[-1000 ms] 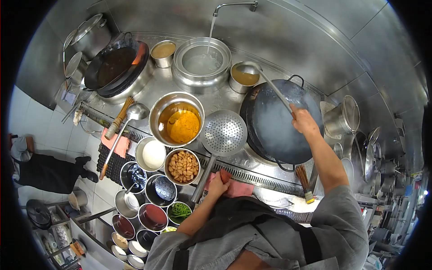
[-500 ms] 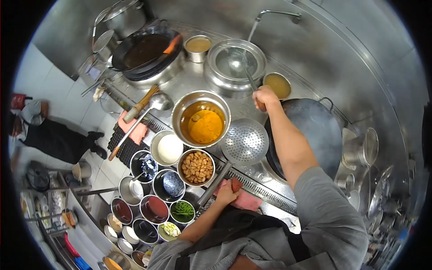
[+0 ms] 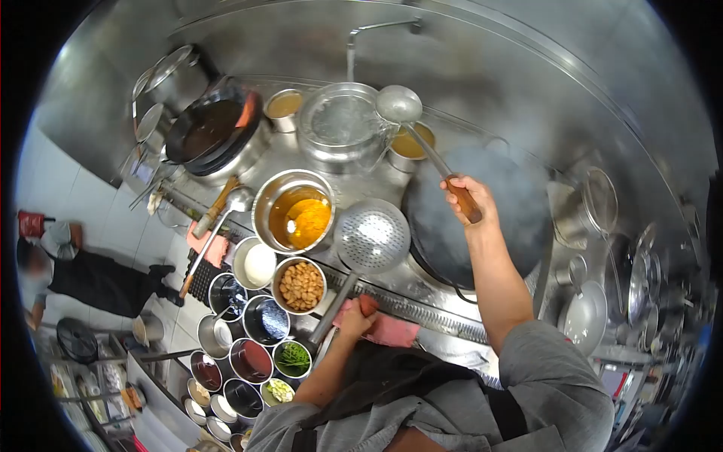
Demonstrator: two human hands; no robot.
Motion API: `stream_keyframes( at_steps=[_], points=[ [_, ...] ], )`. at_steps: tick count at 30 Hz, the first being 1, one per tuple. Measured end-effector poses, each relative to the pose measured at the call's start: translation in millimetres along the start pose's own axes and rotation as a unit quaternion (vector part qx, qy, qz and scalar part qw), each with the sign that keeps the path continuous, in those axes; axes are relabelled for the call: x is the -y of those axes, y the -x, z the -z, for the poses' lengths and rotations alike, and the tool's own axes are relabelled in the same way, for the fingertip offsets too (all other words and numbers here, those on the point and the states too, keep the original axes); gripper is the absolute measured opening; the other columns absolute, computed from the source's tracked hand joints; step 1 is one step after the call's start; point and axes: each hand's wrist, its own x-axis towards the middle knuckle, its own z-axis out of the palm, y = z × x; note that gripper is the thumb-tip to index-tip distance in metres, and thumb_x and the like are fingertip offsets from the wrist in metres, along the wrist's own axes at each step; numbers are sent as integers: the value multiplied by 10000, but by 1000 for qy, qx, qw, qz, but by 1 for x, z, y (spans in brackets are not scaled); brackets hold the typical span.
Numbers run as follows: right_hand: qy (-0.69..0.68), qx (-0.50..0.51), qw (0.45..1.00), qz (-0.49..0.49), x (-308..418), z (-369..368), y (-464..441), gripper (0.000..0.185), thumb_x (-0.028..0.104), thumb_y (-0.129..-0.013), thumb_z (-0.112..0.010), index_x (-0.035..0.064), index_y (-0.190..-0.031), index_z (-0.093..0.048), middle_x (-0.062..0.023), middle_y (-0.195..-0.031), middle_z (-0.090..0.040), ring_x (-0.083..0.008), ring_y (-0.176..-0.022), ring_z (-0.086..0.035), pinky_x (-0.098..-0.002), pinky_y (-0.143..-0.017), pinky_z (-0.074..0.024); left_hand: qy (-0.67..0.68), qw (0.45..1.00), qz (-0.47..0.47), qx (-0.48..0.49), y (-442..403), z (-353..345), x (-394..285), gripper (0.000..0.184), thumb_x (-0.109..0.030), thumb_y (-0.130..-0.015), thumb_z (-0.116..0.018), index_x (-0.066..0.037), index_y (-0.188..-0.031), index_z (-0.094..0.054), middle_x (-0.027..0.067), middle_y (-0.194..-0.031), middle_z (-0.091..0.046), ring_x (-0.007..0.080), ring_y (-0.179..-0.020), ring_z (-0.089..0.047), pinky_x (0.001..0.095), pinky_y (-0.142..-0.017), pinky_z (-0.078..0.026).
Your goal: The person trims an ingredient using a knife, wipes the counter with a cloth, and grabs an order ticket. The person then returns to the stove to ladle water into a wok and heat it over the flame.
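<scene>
My right hand (image 3: 473, 202) is closed round the wooden handle of a ladle (image 3: 399, 104). The ladle's bowl is over the gap between the water pot (image 3: 337, 120) and a small pot of yellowish liquid (image 3: 413, 142), with water spilling near it. Steam rises from the large wok (image 3: 489, 226) below my right forearm. My left hand (image 3: 354, 319) is closed at a reddish cloth (image 3: 368, 304), beside the handle of a perforated strainer (image 3: 373, 236). The strainer lies next to a steel bowl of orange oil (image 3: 294, 211).
Sauce and ingredient containers (image 3: 251, 359) stand at the lower left, near a pot of brown chunks (image 3: 300, 285). A dark wok (image 3: 207, 132) sits at the upper left. A person in a dark apron (image 3: 102, 279) is on the far left. Strainers (image 3: 600, 200) are at the right.
The ladle has moved from over the wok into the water pot, then out to its right side. My left hand stays by the strainer handle. The camera view has shifted.
</scene>
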Motion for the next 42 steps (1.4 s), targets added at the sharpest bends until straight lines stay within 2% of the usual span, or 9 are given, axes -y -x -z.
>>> stream_keyframes(
  at_steps=[7, 12, 16, 23, 27, 29, 36, 41, 42],
  points=[
    [64, -45, 995, 54, 49, 96, 121, 228, 106, -714, -556, -46, -883, -541, -115, -771, -575, -142, -497, -498, -237, -365, -371, -42, 996, -28, -72, 6, -7, -5, 480, -275, -616, -706, -44, -966, -473, 206, -817, -603, 393, -773, -592, 450, -683, -473],
    [167, -127, 977, 44, 58, 170, 187, 519, 111, -701, -581, -103, -1150, -432, -97, -769, -577, -146, -489, -519, -255, -365, -374, -49, 996, -18, -66, -4, -18, 16, 555, -309, -603, -728, -42, -1024, -483, 217, -879, -611, 385, -839, -593, 439, -730, -469],
    [239, -160, 957, 21, 58, 206, 248, 476, 131, -675, -580, -76, -1096, -500, -36, -692, -543, -104, -426, -477, -222, -330, -346, -37, 998, -2, -59, -1, -16, 8, 569, -312, -608, -728, -40, -1046, -487, 220, -928, -608, 384, -894, -584, 433, -774, -457],
    [263, -146, 953, -30, 46, 221, 293, 486, 58, -669, -621, -77, -1117, -488, -46, -681, -545, -127, -424, -492, -242, -363, -365, -21, 997, 8, -68, -3, -20, 10, 594, -293, -608, -734, -38, -1076, -472, 227, -960, -604, 389, -925, -574, 428, -794, -452],
    [454, -93, 886, 8, 44, 201, 250, 509, 89, -682, -601, -56, -1157, -491, -87, -743, -570, -158, -528, -552, -266, -477, -430, 1, 997, -3, -71, 2, -15, 3, 591, -272, -614, -729, -41, -1090, -466, 224, -964, -605, 389, -916, -579, 423, -785, -460],
    [628, -111, 763, 101, 37, 183, 213, 599, 106, -664, -584, -44, -1225, -435, -240, -918, -603, -312, -875, -598, -352, -779, -444, -28, 997, 12, -66, 8, -9, -10, 564, -257, -620, -724, -44, -1073, -464, 220, -933, -609, 383, -884, -589, 429, -771, -466],
    [725, -30, 653, 215, 19, 22, 29, 541, 114, -703, -555, -23, -1212, -430, -268, -949, -584, -393, -961, -547, -425, -828, -430, 26, 998, 8, -62, 13, -5, -8, 556, -310, -640, -733, -41, -1055, -477, 204, -917, -603, 359, -874, -593, 429, -759, -461],
    [739, -2, 665, 106, -44, -62, -124, 310, 111, -687, -571, -38, -959, -572, -254, -975, -592, -377, -978, -553, -415, -850, -439, 60, 996, -14, -68, 17, 4, -8, 515, -242, -669, -699, -40, -1072, -451, 236, -910, -598, 387, -876, -584, 437, -755, -465],
    [706, -10, 692, 152, -67, -59, -153, 195, 105, -670, -595, -38, -801, -606, -218, -741, -622, -321, -699, -621, -379, -628, -499, 56, 997, 2, -47, 15, 4, -5, 528, -247, -677, -694, -44, -1096, -447, 234, -922, -598, 389, -883, -583, 438, -760, -465]
  ],
)
